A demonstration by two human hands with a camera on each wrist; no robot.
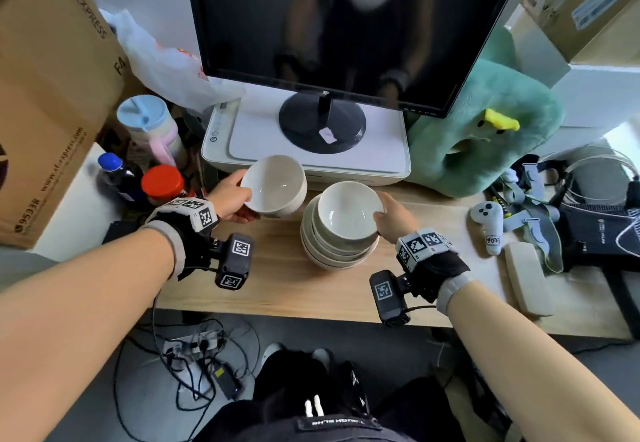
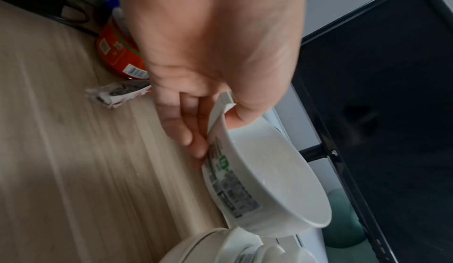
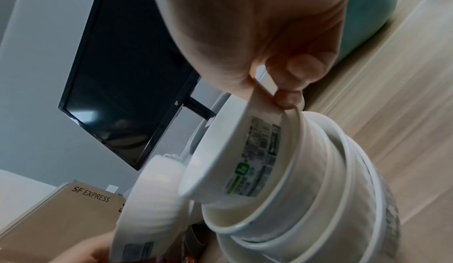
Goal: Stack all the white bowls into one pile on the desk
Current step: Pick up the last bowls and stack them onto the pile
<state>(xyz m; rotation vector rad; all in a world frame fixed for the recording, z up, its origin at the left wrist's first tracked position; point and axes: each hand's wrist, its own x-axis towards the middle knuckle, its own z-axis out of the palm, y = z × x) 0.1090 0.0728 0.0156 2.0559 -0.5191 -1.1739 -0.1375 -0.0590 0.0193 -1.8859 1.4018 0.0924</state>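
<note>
A pile of several white bowls [image 1: 332, 251] stands on the wooden desk [image 1: 277, 279]. My right hand [image 1: 391, 216] pinches the rim of the top bowl [image 1: 348, 213], thumb inside and fingers outside; the right wrist view shows this labelled bowl [image 3: 245, 160] tilted in the pile [image 3: 331, 199]. My left hand [image 1: 232, 196] grips a second white bowl [image 1: 275, 185] by its rim, tilted and held above the desk just left of the pile. In the left wrist view the thumb lies inside that bowl [image 2: 267, 180] and the fingers [image 2: 181, 129] press its labelled outer wall.
A monitor [image 1: 346, 26] on a white printer [image 1: 304, 144] stands behind the bowls. Bottles, a red-lidded jar [image 1: 162, 182] and a pastel cup [image 1: 149, 123] crowd the left. A green plush [image 1: 485, 130], controller [image 1: 488, 216] and bags fill the right. A cardboard box [image 1: 45, 95] stands far left.
</note>
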